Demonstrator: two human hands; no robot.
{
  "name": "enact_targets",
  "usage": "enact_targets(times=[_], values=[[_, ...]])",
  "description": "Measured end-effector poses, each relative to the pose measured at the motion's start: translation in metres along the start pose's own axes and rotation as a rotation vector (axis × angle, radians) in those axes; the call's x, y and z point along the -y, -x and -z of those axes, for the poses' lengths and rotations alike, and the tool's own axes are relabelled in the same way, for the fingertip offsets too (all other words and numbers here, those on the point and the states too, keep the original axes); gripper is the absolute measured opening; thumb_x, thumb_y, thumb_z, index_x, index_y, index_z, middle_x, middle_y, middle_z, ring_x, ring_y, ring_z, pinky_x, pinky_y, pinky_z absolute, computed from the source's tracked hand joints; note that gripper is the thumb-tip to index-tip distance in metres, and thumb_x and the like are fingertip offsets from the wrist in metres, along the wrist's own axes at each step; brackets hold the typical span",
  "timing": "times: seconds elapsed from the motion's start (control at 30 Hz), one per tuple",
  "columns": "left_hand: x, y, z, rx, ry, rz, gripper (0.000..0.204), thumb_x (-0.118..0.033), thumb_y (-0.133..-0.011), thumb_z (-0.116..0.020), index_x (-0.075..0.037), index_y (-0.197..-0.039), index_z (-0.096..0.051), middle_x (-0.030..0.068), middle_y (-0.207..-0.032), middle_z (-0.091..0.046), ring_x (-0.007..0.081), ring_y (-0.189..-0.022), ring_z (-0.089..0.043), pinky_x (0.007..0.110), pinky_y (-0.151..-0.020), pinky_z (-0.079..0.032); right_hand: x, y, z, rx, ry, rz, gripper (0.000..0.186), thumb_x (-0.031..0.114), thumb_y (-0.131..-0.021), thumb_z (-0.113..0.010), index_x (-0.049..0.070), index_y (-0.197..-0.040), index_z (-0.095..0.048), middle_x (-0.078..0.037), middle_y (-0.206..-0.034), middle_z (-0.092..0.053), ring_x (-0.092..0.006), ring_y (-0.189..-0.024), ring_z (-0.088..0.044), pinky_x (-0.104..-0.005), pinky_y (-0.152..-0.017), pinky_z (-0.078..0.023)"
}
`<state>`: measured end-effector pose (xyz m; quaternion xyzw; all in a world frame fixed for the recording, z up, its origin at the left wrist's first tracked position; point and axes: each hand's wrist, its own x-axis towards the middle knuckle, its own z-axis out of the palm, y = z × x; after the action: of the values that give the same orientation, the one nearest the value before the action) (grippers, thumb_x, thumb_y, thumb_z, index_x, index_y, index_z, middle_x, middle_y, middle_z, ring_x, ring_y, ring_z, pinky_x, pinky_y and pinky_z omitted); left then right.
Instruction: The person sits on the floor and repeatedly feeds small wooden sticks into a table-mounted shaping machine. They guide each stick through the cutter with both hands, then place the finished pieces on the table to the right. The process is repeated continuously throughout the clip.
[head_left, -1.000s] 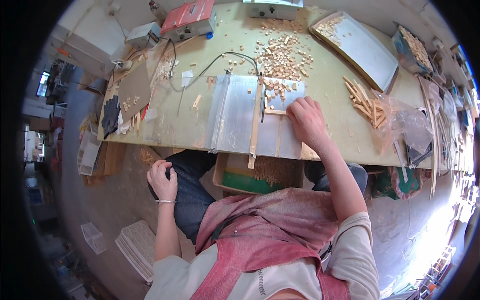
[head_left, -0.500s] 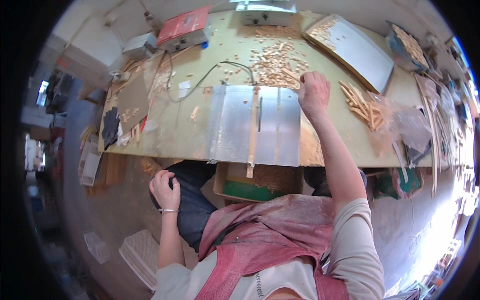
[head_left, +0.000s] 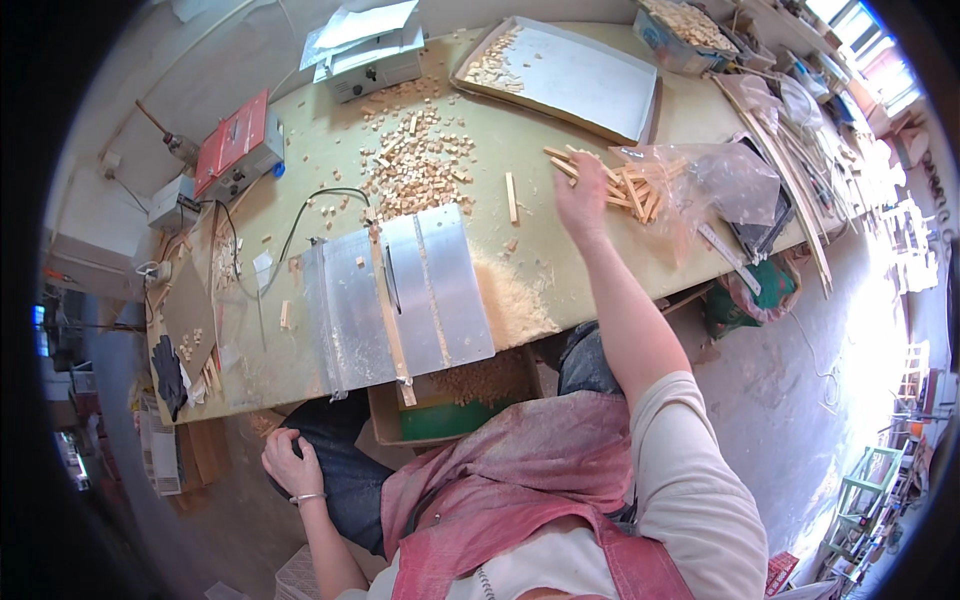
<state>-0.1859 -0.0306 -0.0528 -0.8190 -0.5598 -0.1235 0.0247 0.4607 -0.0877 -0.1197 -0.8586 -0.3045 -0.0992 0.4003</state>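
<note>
At the right side of the table, my right hand (head_left: pixel 582 200) is closed around several slim wooden sticks (head_left: pixel 562 163), whose ends poke out to the left of the fingers. The rest of the stick pile (head_left: pixel 640 192) lies against the hand, partly beneath clear plastic. My left hand (head_left: pixel 290 462) rests on my left knee, holding nothing, thumb and fingers loosely bent and apart. Between the hands sits a metal saw-table plate (head_left: pixel 440 290) with a dark slot (head_left: pixel 390 280) and a wooden strip (head_left: pixel 392 330) along it. A single stick (head_left: pixel 513 198) lies right of the plate.
Small wooden blocks (head_left: pixel 415 160) are heaped behind the plate, with sawdust (head_left: pixel 515 295) at its right. A shallow tray (head_left: pixel 590 80) stands at the back. Red (head_left: pixel 240 145) and grey (head_left: pixel 375 70) control boxes stand at left and back. Below the table edge is an open box (head_left: pixel 385 420).
My right hand has moved from beside the plate's far right corner to the stick pile and closed on sticks there. The view has turned to the right; my left hand stays on the knee.
</note>
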Motion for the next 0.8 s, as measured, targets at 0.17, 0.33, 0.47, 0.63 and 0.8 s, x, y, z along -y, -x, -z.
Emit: enact_targets(times=[0.17, 0.33, 0.47, 0.63, 0.8], values=[[-0.002, -0.001, -0.001, 0.012, -0.042, -0.027, 0.012, -0.01, -0.084, -0.07, -0.008, -0.094, -0.067, 0.0086, -0.11, -0.068, 0.03, -0.109, -0.064, 0.046, -0.104, -0.043, -0.037, -0.012, 0.02, 0.065, 0.304, 0.023, 0.06, 0.03, -0.091, -0.077, 0.013, -0.146, -0.059, -0.012, -0.145, -0.059, -0.0305, -0.139, -0.049, -0.0502, -0.118, -0.032], [-0.009, -0.002, 0.002, 0.052, -0.082, -0.008, 0.01, -0.012, -0.085, -0.07, -0.008, -0.094, -0.067, 0.0089, -0.109, -0.068, 0.0309, -0.108, -0.063, 0.046, -0.104, -0.042, -0.018, -0.016, 0.017, 0.24, 0.43, 0.031, 0.038, 0.024, -0.088, -0.075, 0.013, -0.124, -0.071, -0.013, -0.123, -0.062, -0.0314, -0.126, -0.054, -0.0473, -0.11, -0.04], [-0.01, -0.005, 0.001, 0.054, -0.098, -0.018, 0.01, -0.013, -0.085, -0.07, -0.008, -0.093, -0.068, 0.009, -0.109, -0.068, 0.0312, -0.108, -0.063, 0.046, -0.104, -0.042, -0.009, -0.002, 0.001, 0.272, 0.296, 0.181, 0.03, 0.017, -0.088, -0.072, 0.011, -0.117, -0.072, -0.013, -0.117, -0.06, -0.0322, -0.118, -0.059, -0.0455, -0.102, -0.049], [-0.012, -0.003, 0.002, 0.028, -0.071, -0.018, 0.01, -0.012, -0.083, -0.071, -0.007, -0.092, -0.069, 0.0093, -0.107, -0.068, 0.0315, -0.106, -0.063, 0.045, -0.104, -0.043, 0.015, 0.018, -0.006, 0.346, -0.071, 0.152, 0.03, 0.014, -0.095, -0.068, 0.008, -0.125, -0.069, -0.015, -0.129, -0.061, -0.0349, -0.121, -0.062, -0.0448, -0.102, -0.053], [-0.004, 0.001, 0.001, 0.031, -0.069, 0.002, 0.011, -0.013, -0.083, -0.071, -0.007, -0.092, -0.069, 0.0098, -0.106, -0.069, 0.0315, -0.106, -0.063, 0.046, -0.104, -0.043, 0.007, 0.006, 0.007, 0.324, 0.075, -0.037, 0.036, 0.015, -0.093, -0.069, 0.007, -0.128, -0.069, -0.015, -0.13, -0.062, -0.0335, -0.119, -0.063, -0.0455, -0.101, -0.053]])
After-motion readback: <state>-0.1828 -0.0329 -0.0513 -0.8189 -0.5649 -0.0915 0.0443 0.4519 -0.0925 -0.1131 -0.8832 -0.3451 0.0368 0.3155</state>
